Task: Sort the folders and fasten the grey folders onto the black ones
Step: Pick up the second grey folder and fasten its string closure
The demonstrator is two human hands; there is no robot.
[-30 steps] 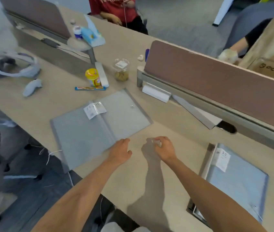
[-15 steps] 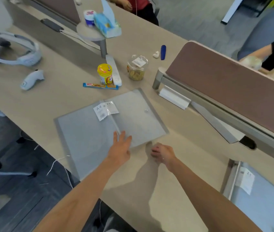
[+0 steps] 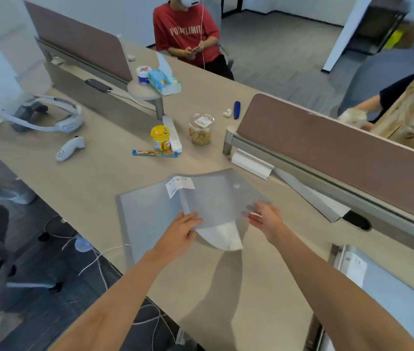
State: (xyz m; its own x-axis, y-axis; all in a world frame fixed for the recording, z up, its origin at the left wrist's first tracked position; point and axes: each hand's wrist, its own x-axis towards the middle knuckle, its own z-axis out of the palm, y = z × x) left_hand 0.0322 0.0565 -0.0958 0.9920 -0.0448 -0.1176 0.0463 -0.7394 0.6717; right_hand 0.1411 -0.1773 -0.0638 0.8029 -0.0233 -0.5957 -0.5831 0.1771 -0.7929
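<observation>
Pressing flat on the grey folder (image 3: 150, 214), left hand (image 3: 179, 230) fingers spread; right hand (image 3: 264, 219) pinches its lifted flap.

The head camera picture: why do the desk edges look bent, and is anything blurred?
Head view: a wide-angle lens bows the desk edges; the right hand fingers smear with motion blur on the grey folder; both arms cast soft shadows.

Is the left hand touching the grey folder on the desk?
Touching. The head view shows the left hand lying flat on the open grey folder, its fingers overlapping the page near the fold with no gap visible.
</observation>
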